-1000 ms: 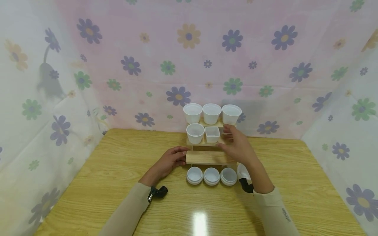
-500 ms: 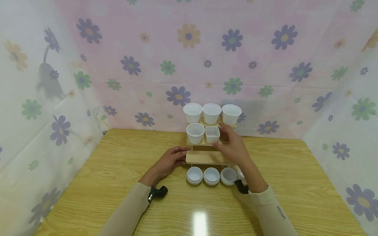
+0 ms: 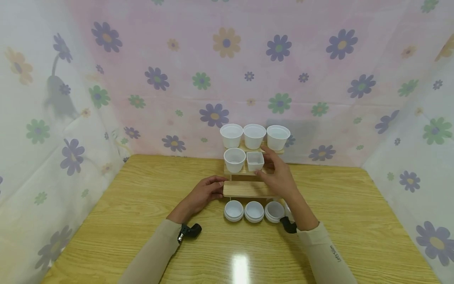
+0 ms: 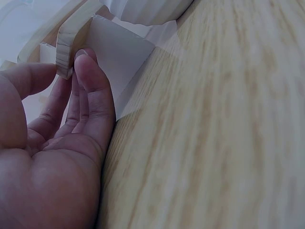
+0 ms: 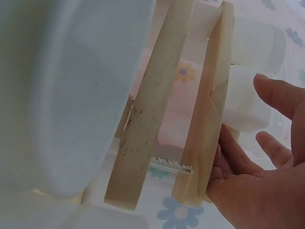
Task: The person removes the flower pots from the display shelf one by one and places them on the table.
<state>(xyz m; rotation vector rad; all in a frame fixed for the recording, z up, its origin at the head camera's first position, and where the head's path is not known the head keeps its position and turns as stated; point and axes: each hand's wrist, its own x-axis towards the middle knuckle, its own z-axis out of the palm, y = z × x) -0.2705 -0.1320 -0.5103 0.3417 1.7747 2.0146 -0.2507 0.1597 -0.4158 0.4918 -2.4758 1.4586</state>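
A tiered wooden display stand with white cups stands near the back of the table. My left hand grips the left end of its lowest shelf; the left wrist view has thumb and fingers about the plank end. On the middle shelf a small square white cup sits beside a round white cup. My right hand holds the square cup at its right side, thumb in front and index finger behind. In the right wrist view the thumb tip meets the cup, while lower fingers lie against the shelf edge.
Round white cups line the top shelf. Several low white round jars stand in a row on the table before the stand, the rightmost partly behind my right wrist. A flowered cloth hangs close behind.
My right hand has moved slightly left, its thumb and index finger closing in on the square cup. My left hand has stayed at the shelf end.
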